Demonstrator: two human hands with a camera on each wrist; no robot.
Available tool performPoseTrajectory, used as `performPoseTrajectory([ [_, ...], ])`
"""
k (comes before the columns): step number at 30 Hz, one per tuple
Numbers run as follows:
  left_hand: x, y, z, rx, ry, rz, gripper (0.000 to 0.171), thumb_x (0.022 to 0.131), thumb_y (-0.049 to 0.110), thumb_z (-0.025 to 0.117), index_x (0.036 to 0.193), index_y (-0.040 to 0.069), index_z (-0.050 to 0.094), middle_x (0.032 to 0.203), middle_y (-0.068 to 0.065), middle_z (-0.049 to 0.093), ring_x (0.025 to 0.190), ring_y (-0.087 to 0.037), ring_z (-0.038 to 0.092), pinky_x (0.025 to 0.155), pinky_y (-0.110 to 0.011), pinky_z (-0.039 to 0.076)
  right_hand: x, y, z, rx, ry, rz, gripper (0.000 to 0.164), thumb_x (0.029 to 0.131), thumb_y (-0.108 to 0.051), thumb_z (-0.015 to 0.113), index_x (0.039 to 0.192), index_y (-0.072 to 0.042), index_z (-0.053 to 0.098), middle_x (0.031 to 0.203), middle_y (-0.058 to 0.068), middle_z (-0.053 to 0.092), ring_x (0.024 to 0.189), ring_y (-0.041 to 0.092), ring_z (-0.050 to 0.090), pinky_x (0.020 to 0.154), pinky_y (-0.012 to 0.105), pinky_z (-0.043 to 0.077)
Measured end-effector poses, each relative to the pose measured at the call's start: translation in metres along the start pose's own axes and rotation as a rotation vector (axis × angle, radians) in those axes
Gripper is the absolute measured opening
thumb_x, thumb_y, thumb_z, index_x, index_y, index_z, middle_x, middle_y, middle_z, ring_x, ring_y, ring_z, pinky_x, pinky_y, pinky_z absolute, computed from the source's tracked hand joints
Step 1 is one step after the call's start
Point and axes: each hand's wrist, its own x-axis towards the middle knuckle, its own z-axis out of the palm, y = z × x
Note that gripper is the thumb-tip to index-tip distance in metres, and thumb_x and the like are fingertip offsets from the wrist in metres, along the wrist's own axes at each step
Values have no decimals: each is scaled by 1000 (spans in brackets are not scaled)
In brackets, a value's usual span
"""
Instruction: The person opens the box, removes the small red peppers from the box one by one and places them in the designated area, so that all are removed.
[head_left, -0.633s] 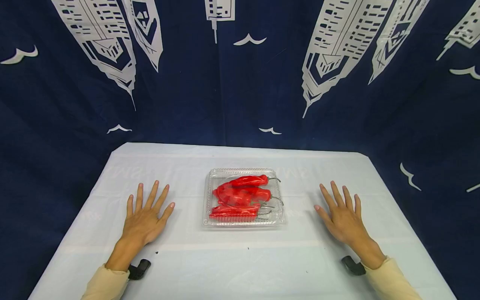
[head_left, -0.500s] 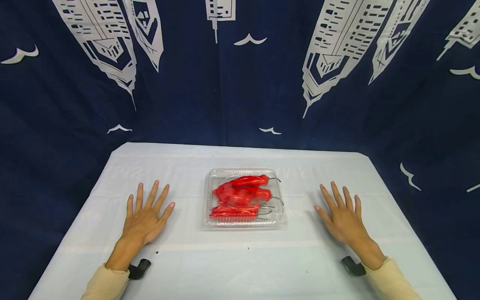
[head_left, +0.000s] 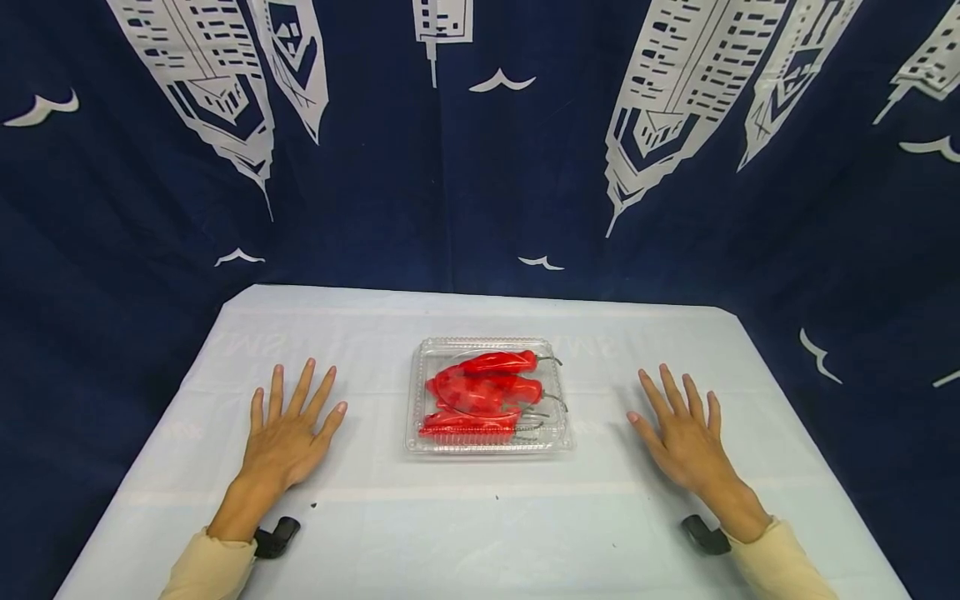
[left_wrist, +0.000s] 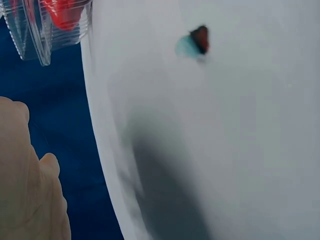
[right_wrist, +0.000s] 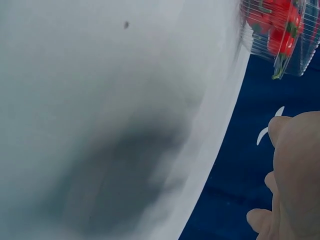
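A clear plastic clamshell box lies closed near the middle of the table, with several red peppers inside, their thin stems pointing right. My left hand is spread palm down to the left of the box, fingers straight and holding nothing. On the other side, my right hand is likewise spread, apart from the box. In the left wrist view a corner of the box shows at upper left, beyond the hand. The right wrist view has the box at upper right and the hand below it.
A white cloth covers the table. Behind it hangs a dark blue curtain with white building and wave prints. A small dark speck lies near my left wrist. Black camera mounts sit at both wrists.
My left hand has shifted very slightly to the left. The right hand, the box and the peppers stay essentially where they were.
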Motion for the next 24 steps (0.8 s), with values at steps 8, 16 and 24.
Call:
performPoseTrajectory([
  [8, 3, 5, 1, -19, 3, 19, 70, 103, 61, 23, 162, 24, 15, 170, -9, -2, 151, -40, -21, 117, -68, -8, -1, -1, 5, 19, 24, -26, 68, 104, -47, 44, 161, -19, 21, 165, 23, 16, 149, 52, 9, 114, 72, -1],
  [16, 8, 16, 4, -42, -8, 44, 69, 103, 61, 25, 162, 26, 16, 170, -5, -5, 153, -44, -13, 117, -68, -6, 1, -8, 10, 28, 36, -54, 67, 103, -46, 46, 160, -20, 24, 164, 22, 19, 148, 52, 12, 113, 71, 4],
  [24, 12, 24, 4, -51, 15, 72, 67, 104, 59, 28, 162, 26, 18, 170, -5, -3, 153, -43, -11, 118, -67, -2, 0, -16, 13, 40, 46, -67, 66, 102, -45, 49, 159, -20, 27, 165, 20, 21, 149, 50, 14, 114, 70, 8],
])
